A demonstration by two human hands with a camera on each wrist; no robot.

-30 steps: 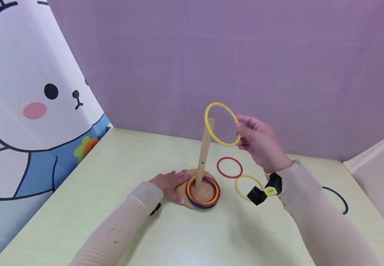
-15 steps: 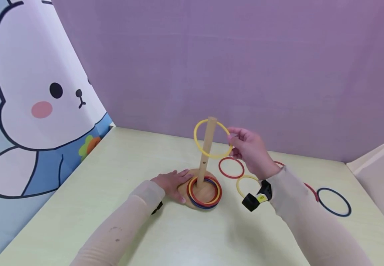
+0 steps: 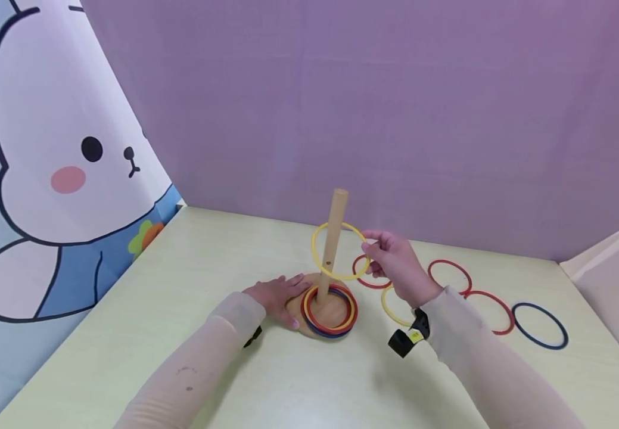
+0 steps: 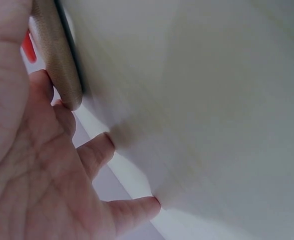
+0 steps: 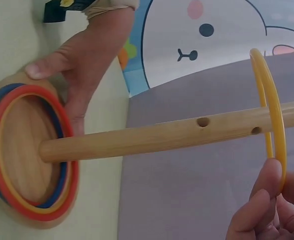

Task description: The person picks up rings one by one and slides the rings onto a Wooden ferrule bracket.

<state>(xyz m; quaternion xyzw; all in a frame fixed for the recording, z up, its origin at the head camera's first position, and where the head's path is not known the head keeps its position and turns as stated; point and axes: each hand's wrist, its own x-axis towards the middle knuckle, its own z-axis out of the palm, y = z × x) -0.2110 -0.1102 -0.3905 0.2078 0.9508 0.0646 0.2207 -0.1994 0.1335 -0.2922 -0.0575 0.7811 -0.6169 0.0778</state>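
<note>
My right hand (image 3: 397, 265) pinches a yellow ring (image 5: 274, 105) between thumb and fingers. In the right wrist view this ring encircles the upright wooden peg (image 3: 336, 229), partway down from its top. The round wooden base (image 5: 29, 150) bears several stacked rings, red, yellow and blue, around the foot of the peg; the red ring (image 5: 69, 190) lies uppermost. My left hand (image 3: 276, 299) rests with fingers spread at the base's left edge. In the left wrist view its fingers touch the base rim (image 4: 59, 55) and the table.
Right of the stand lie a red ring (image 3: 365, 282), a partly covered yellow ring (image 3: 386, 307), two more red rings and a blue ring (image 3: 562, 333) on the pale table (image 3: 298, 387). A purple cloth wall (image 3: 422, 119) stands behind; a cartoon-printed sheet (image 3: 30, 196) hangs at left.
My right hand has moved left and down, bringing the yellow ring from beside the peg's top to around its shaft. My left hand stays on the base.
</note>
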